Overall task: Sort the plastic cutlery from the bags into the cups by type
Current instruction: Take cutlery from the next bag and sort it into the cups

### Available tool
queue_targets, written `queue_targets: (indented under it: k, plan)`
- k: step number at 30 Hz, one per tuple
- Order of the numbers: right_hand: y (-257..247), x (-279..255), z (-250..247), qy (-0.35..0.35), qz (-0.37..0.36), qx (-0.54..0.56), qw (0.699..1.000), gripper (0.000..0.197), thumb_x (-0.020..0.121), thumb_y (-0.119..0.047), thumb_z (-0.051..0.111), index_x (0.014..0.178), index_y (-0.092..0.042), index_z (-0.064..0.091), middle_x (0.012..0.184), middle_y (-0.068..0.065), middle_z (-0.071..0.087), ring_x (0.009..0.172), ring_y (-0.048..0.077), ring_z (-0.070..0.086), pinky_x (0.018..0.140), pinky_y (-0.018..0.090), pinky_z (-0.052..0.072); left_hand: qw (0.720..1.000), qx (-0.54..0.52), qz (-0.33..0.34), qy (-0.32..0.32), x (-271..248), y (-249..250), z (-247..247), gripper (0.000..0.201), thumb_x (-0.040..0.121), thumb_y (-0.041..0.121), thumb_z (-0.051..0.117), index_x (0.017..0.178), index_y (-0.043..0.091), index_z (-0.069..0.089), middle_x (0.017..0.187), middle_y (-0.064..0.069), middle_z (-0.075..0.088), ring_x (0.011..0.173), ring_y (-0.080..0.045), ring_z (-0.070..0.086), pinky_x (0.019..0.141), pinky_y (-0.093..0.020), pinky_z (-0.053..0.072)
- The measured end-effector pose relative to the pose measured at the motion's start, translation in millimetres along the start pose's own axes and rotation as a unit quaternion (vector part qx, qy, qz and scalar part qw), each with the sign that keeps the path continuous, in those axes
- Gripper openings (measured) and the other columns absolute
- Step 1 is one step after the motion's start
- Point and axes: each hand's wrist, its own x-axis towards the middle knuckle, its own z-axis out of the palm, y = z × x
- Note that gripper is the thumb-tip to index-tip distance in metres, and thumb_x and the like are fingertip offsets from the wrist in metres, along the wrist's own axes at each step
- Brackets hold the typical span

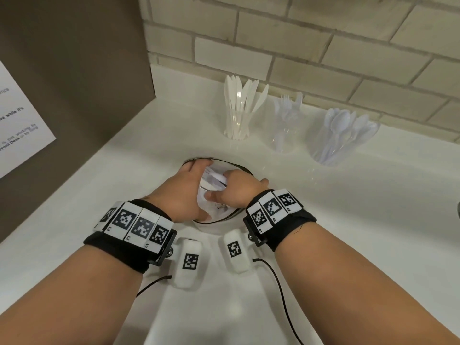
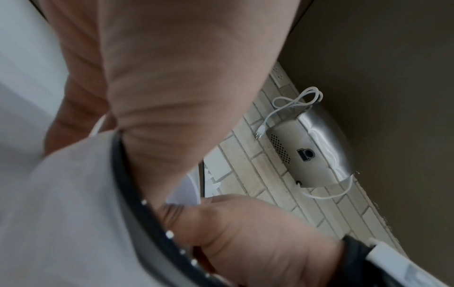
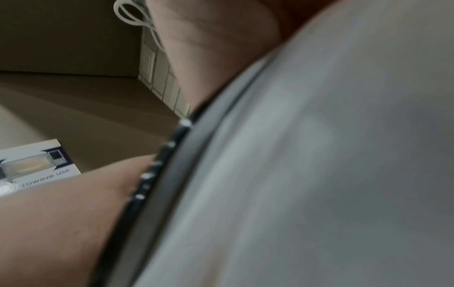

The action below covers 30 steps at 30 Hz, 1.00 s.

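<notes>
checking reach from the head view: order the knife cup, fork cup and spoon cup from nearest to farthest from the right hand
1. fork cup, middle of the row, straight beyond the right hand.
2. knife cup, left end.
3. spoon cup, right end.
Knife and fork cups are nearly too close to call.

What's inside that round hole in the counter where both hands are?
Inside the hole, a crumpled white bag or wrapper shows between the left hand and right hand. The hands cover most of the opening, so anything deeper is hidden.
</notes>
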Motion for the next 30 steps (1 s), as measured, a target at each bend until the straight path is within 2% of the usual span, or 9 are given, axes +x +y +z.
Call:
queue_targets:
  k: [4, 7, 11, 14, 17, 19, 22, 25, 30]
  plan:
    - [3.5, -0.2, -2.4, -0.007, 0.002, 0.007, 1.000, 0.040, 0.075, -0.061, 0.064, 0.084, -0.022, 0.055, 0.083, -0.007, 0.057, 0.089, 0.019, 0.055, 0.097, 0.051, 0.034, 0.996, -0.005, -0.050, 0.067, 1.2, -5.8, -4.7, 0.086, 0.073, 0.035, 0.078, 0.143, 0.022, 0.029, 0.143, -0.003, 0.037, 0.120, -0.025, 0.049, 0.094, -0.031, 0.042]
    - [7.7, -1.6, -4.7, -0.033, -0.017, -0.041, 0.998, 0.048, 0.076, -0.056, 0.068, 0.105, -0.020, 0.057, 0.094, -0.006, 0.054, 0.100, 0.021, 0.054, 0.099, 0.050, 0.038, 0.993, 0.041, -0.093, 0.064, -0.2, -9.4, -9.7, 0.083, 0.074, 0.023, 0.075, 0.142, 0.025, 0.027, 0.145, 0.001, 0.036, 0.121, -0.032, 0.044, 0.095, -0.039, 0.043]
    - [11.3, -2.6, -4.2, -0.056, -0.042, -0.028, 0.997, 0.041, 0.074, -0.045, 0.072, 0.103, -0.020, 0.057, 0.085, -0.008, 0.053, 0.095, 0.021, 0.057, 0.098, 0.050, 0.043, 0.997, 0.036, -0.070, 0.018, 2.7, -11.5, -10.0, 0.096, 0.070, 0.014, 0.078, 0.148, 0.022, 0.021, 0.150, 0.000, 0.032, 0.128, -0.024, 0.043, 0.098, -0.026, 0.036]
    - [7.6, -4.5, -0.1, -0.023, -0.018, -0.005, 1.000, 0.048, 0.065, -0.053, 0.076, 0.097, -0.022, 0.058, 0.087, -0.010, 0.059, 0.092, 0.016, 0.057, 0.098, 0.049, 0.035, 0.999, 0.004, -0.030, 0.022, 4.2, -6.5, -6.2, 0.101, 0.069, 0.010, 0.077, 0.150, 0.022, 0.017, 0.147, -0.001, 0.036, 0.130, -0.016, 0.040, 0.094, -0.016, 0.029]
    - [5.7, -6.9, 4.4, 0.007, -0.001, 0.028, 1.000, 0.039, 0.066, -0.053, 0.075, 0.089, -0.024, 0.063, 0.084, -0.008, 0.065, 0.087, 0.016, 0.058, 0.097, 0.049, 0.031, 0.999, -0.002, -0.012, 0.050, 3.3, -1.7, -4.6, 0.096, 0.071, 0.006, 0.074, 0.149, 0.022, 0.021, 0.145, -0.001, 0.037, 0.129, -0.016, 0.041, 0.094, -0.014, 0.027]
    - [6.3, -10.1, 1.7, 0.001, -0.009, 0.034, 0.999, 0.032, 0.072, -0.050, 0.072, 0.085, -0.024, 0.058, 0.084, -0.008, 0.060, 0.090, 0.018, 0.057, 0.097, 0.047, 0.034, 0.996, 0.003, -0.027, 0.079, 2.6, -4.3, -8.7, 0.085, 0.072, 0.003, 0.070, 0.145, 0.021, 0.030, 0.143, -0.002, 0.038, 0.125, -0.020, 0.046, 0.093, -0.018, 0.032]
    - [8.9, -12.5, -2.5, -0.033, -0.061, 0.027, 0.997, 0.032, 0.079, -0.043, 0.070, 0.100, -0.022, 0.058, 0.095, -0.004, 0.058, 0.096, 0.021, 0.057, 0.097, 0.046, 0.043, 0.992, 0.013, -0.068, 0.104, 1.3, -8.3, -15.6, 0.070, 0.074, 0.002, 0.063, 0.138, 0.019, 0.039, 0.137, -0.005, 0.046, 0.115, -0.026, 0.054, 0.093, -0.029, 0.043]
    - [13.5, -14.9, -4.1, -0.036, -0.094, 0.062, 0.993, 0.044, 0.079, -0.039, 0.073, 0.118, -0.023, 0.059, 0.109, -0.002, 0.062, 0.102, 0.022, 0.059, 0.096, 0.046, 0.046, 0.993, 0.017, -0.075, 0.086, 0.6, -9.8, -20.5, 0.063, 0.078, -0.001, 0.055, 0.136, 0.019, 0.043, 0.128, -0.005, 0.056, 0.109, -0.025, 0.056, 0.085, -0.025, 0.042]
    - [11.5, -16.8, -2.7, -0.020, -0.079, 0.132, 0.988, 0.026, 0.072, -0.048, 0.075, 0.083, -0.029, 0.061, 0.088, -0.006, 0.067, 0.089, 0.021, 0.064, 0.093, 0.046, 0.049, 0.998, -0.021, -0.034, 0.045, 1.3, -5.4, -23.8, 0.067, 0.082, -0.004, 0.051, 0.142, 0.023, 0.042, 0.139, 0.000, 0.051, 0.118, -0.017, 0.052, 0.081, -0.007, 0.029]
